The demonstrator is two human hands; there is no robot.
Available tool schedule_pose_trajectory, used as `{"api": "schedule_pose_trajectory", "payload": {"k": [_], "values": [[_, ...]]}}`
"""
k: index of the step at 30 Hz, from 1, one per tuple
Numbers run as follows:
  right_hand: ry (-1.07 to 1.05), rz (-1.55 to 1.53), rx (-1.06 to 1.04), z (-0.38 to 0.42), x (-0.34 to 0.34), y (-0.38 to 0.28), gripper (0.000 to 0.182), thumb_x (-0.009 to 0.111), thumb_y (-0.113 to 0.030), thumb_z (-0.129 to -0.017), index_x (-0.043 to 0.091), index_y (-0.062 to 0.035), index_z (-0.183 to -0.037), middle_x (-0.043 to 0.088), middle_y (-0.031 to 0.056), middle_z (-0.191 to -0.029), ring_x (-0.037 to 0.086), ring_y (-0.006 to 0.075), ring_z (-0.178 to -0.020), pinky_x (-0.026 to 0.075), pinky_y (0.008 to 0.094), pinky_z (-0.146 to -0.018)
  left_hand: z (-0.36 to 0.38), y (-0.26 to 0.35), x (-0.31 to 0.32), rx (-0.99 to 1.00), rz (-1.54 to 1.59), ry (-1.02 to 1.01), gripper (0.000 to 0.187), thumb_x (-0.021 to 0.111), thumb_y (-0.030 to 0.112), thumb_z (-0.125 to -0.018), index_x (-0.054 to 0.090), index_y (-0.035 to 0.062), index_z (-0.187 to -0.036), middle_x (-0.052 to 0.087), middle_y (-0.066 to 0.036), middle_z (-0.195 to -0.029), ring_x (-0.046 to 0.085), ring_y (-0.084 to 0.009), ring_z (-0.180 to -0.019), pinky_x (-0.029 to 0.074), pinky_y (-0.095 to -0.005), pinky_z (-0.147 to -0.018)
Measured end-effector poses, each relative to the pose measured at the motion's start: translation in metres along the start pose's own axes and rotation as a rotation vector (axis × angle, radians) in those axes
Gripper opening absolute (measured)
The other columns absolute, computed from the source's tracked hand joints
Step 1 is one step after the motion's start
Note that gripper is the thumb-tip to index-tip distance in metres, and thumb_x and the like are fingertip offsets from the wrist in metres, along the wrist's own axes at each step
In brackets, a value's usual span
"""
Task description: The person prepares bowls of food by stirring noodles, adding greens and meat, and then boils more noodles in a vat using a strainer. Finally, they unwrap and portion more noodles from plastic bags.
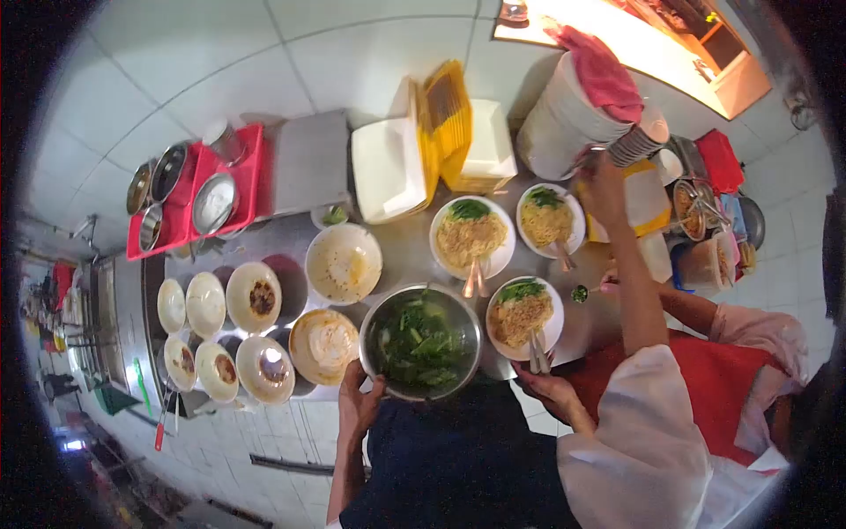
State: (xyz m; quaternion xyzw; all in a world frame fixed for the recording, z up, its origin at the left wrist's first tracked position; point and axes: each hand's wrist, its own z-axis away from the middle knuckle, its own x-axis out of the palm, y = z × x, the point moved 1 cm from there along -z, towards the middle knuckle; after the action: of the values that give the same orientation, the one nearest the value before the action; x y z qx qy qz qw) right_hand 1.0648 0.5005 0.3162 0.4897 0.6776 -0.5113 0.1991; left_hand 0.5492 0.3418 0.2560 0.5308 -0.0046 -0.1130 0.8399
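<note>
My left hand [359, 394] grips the rim of a metal mixing bowl [478, 353] at the front edge, with cut leafy greens [423, 344] inside. My right arm stretches forward across the table, and my right hand [604, 185] is closed around metal cutlery [585, 160] by the tall stack of white bowls [553, 132]. Noodle bowls with mince and greens, each with cutlery in it, stand between: one noodle bowl [471, 236], a second noodle bowl [552, 220], and a third noodle bowl [525, 319] nearest the front.
At my right, a co-worker in a red apron [696, 379] has one hand [548, 390] at the nearest noodle bowl and another holding a spoon of chopped greens [580, 294]. Several seasoned bowls [252, 300] stand left. Behind are red trays [187, 198] and yellow-and-white containers [388, 167].
</note>
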Motion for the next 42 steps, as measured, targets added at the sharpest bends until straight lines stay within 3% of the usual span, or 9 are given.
{"api": "schedule_pose_trajectory", "payload": {"k": [5, 10, 13, 20, 26, 30, 34, 36, 42], "values": [[0.048, -0.088, 0.01, 0.046, -0.048, -0.116, 0.028, 0.067, -0.007, -0.086, 0.053, -0.0009, -0.11, 0.067, 0.0108, -0.099, 0.064, 0.0145, -0.088, 0.05, 0.0287, -0.074, 0.003, 0.01, 0.004, -0.026, -0.055, 0.025, 0.043, 0.061, 0.004, -0.085, 0.05, -0.0013, -0.126, 0.06, -0.016, -0.117, 0.057, -0.0248, -0.114, 0.045, -0.0359, -0.095], [-0.147, -0.594, 0.178, 0.124, 0.011, -0.189, 0.03, 0.072, -0.015, -0.085, 0.055, 0.0013, -0.102, 0.068, 0.012, -0.09, 0.065, 0.0162, -0.079, 0.051, 0.0307, -0.07, 0.002, 0.002, -0.002, 0.053, -0.24, -0.028, 0.045, 0.059, 0.003, -0.088, 0.046, 0.0017, -0.131, 0.057, -0.016, -0.126, 0.052, -0.027, -0.122, 0.053, -0.0385, -0.091], [-0.411, -0.15, 0.162, 0.162, 0.044, -0.195, 0.035, 0.074, -0.019, -0.083, 0.053, 0.0007, -0.103, 0.068, 0.0119, -0.082, 0.067, 0.0219, -0.07, 0.051, 0.0337, -0.061, 0.004, 0.025, 0.002, -0.015, -0.212, -0.028, 0.045, 0.06, 0.003, -0.087, 0.046, 0.0012, -0.131, 0.058, -0.016, -0.125, 0.053, -0.0274, -0.121, 0.054, -0.0387, -0.09], [-0.31, -0.374, 0.305, 0.202, 0.084, -0.19, 0.034, 0.074, -0.017, -0.083, 0.052, 0.0016, -0.101, 0.067, 0.0129, -0.079, 0.066, 0.026, -0.064, 0.05, 0.0354, -0.058, 0.002, 0.021, 0.003, 0.112, -0.245, 0.009, 0.037, 0.062, 0.007, -0.084, 0.056, 0.0016, -0.12, 0.056, -0.013, -0.111, 0.057, -0.0265, -0.107, 0.058, -0.0341, -0.074], [-0.137, -0.512, 0.513, 0.179, 0.055, -0.159, 0.028, 0.07, -0.007, -0.086, 0.048, -0.0028, -0.104, 0.061, 0.0033, -0.08, 0.059, 0.0097, -0.066, 0.045, 0.0224, -0.055, 0.001, 0.023, 0.001, 0.032, -0.183, -0.019, 0.036, 0.062, 0.008, -0.084, 0.056, 0.0008, -0.119, 0.056, -0.013, -0.115, 0.057, -0.0261, -0.108, 0.057, -0.035, -0.075], [-0.054, -0.818, 0.678, 0.156, 0.032, -0.153, 0.033, 0.071, -0.008, -0.086, 0.048, -0.0035, -0.108, 0.061, 0.0058, -0.084, 0.056, 0.01, -0.063, 0.042, 0.0212, -0.049, -0.004, 0.002, -0.003, 0.105, -0.127, -0.016, 0.039, 0.063, 0.007, -0.085, 0.054, 0.0005, -0.122, 0.058, -0.014, -0.114, 0.056, -0.0258, -0.112, 0.055, -0.0345, -0.078], [-0.007, -0.578, 0.75, 0.104, -0.016, -0.143, 0.03, 0.07, -0.011, -0.086, 0.05, -0.0028, -0.106, 0.061, 0.005, -0.084, 0.057, 0.0115, -0.064, 0.046, 0.0253, -0.053, 0.002, 0.012, 0.001, 0.037, -0.014, -0.007, 0.042, 0.062, 0.004, -0.084, 0.052, 0.0008, -0.125, 0.06, -0.014, -0.116, 0.057, -0.0251, -0.113, 0.052, -0.035, -0.083], [0.124, -0.355, 0.344, 0.074, -0.031, -0.102, 0.031, 0.07, -0.012, -0.085, 0.05, -0.0001, -0.105, 0.065, 0.0065, -0.085, 0.061, 0.0145, -0.067, 0.048, 0.0289, -0.06, 0.0, 0.015, 0.0, 0.027, -0.118, -0.018, 0.042, 0.06, 0.0, -0.084, 0.052, 0.0002, -0.125, 0.06, -0.015, -0.118, 0.057, -0.0248, -0.112, 0.051, -0.0348, -0.088], [0.158, 0.106, 0.068, 0.014, 0.003, -0.019, 0.032, 0.068, -0.006, -0.08, 0.051, -0.0027, -0.107, 0.068, 0.0119, -0.089, 0.067, 0.0268, -0.076, 0.05, 0.0359, -0.068, -0.004, 0.006, -0.002, -0.005, -0.091, -0.046, 0.041, 0.059, -0.001, -0.084, 0.051, -0.0016, -0.125, 0.061, -0.016, -0.116, 0.057, -0.0257, -0.113, 0.051, -0.0352, -0.089]]}}
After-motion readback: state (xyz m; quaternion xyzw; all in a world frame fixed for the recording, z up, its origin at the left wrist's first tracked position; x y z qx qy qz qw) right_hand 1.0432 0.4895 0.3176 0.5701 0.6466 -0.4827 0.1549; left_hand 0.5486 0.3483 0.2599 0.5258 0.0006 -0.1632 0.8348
